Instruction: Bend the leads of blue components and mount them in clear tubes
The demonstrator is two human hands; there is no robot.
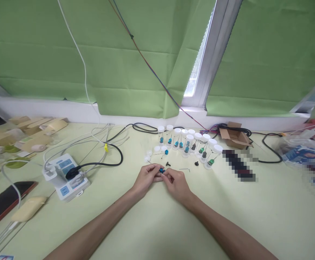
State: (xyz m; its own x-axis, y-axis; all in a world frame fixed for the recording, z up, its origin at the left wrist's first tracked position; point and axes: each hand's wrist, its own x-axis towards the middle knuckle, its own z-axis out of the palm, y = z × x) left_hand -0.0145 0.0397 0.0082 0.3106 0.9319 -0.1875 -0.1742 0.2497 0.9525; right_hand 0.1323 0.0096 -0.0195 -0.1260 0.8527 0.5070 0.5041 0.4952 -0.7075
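My left hand (148,177) pinches a small shiny blue part (161,170) with a thin metal rod sticking out toward the upper left. My right hand (175,180) meets it from the other side, fingertips closed on the same part. What lies deeper between the fingers is hidden. Just beyond the hands are another blue part (166,152), a black screw-like piece (168,164), a round black piece (196,163) and a thin L-shaped hex key (184,169). Several clear tubes with white caps (189,146) stand behind, holding blue, green or dark parts on thin rods.
Loose white caps (157,148) lie left of the tubes. A white power strip (68,177) with plugs and cables stands at left, near a dark phone-like slab (7,204). An open cardboard box (234,136) and black cables sit at the back right. Green blinds (135,72) hang behind.
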